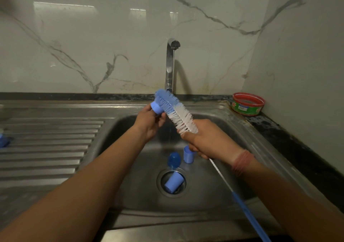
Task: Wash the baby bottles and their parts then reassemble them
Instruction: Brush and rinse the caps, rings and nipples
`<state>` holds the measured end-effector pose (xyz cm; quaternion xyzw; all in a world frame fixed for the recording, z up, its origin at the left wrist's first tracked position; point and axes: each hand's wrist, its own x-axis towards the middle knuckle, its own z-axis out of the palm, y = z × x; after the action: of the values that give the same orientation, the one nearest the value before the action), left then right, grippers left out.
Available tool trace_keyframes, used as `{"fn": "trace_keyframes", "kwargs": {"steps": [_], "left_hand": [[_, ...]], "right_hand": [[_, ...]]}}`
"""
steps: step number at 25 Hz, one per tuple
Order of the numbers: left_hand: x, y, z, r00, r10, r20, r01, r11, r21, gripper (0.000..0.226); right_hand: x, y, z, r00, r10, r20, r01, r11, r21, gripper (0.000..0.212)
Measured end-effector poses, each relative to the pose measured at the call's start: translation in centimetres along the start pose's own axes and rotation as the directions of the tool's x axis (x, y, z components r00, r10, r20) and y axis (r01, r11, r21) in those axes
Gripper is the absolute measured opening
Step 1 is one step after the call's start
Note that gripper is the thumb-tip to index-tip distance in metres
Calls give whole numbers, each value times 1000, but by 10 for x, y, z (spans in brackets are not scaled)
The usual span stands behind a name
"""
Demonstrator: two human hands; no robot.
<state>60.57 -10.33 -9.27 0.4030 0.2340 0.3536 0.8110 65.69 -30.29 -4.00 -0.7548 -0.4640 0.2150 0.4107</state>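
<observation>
My left hand (149,122) grips a small blue bottle part (156,107) above the steel sink (242,134). My right hand (206,139) holds a long bottle brush (175,109) near the base of its blue and white bristles, which press against that part. The brush's blue handle (249,215) runs down to the lower right. In the basin lie a blue dome cap (174,159), a blue ring (188,154) and a blue cup-shaped part (173,182) on the drain.
A thin stream runs from the chrome tap (170,65) behind the hands. A ribbed steel drainboard (46,145) is on the left, with a blue object (3,141) at its far edge. A red and green round tub (248,104) sits in the right corner.
</observation>
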Motion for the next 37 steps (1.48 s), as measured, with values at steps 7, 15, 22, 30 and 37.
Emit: {"fn": "trace_keyframes", "kwargs": {"steps": [7, 15, 22, 30, 37], "left_hand": [[0, 18, -5, 999, -39, 5, 39, 997, -74, 17], [-4, 20, 1, 994, 13, 106, -20, 998, 64, 45], [-2, 19, 2, 993, 68, 99, -76, 994, 80, 50], [-12, 9, 20, 990, 53, 130, -60, 997, 53, 29], [-25, -8, 45, 995, -58, 84, 64, 995, -70, 30]], "right_hand": [[3, 9, -7, 992, 61, 112, -54, 996, -73, 13], [2, 7, -10, 989, 29, 148, -32, 999, 12, 14], [-2, 4, -10, 973, 60, 225, -68, 997, 28, 16], [5, 11, -3, 995, 44, 91, -42, 999, -26, 15], [14, 14, 1, 999, 39, 11, -38, 996, -76, 15]]}}
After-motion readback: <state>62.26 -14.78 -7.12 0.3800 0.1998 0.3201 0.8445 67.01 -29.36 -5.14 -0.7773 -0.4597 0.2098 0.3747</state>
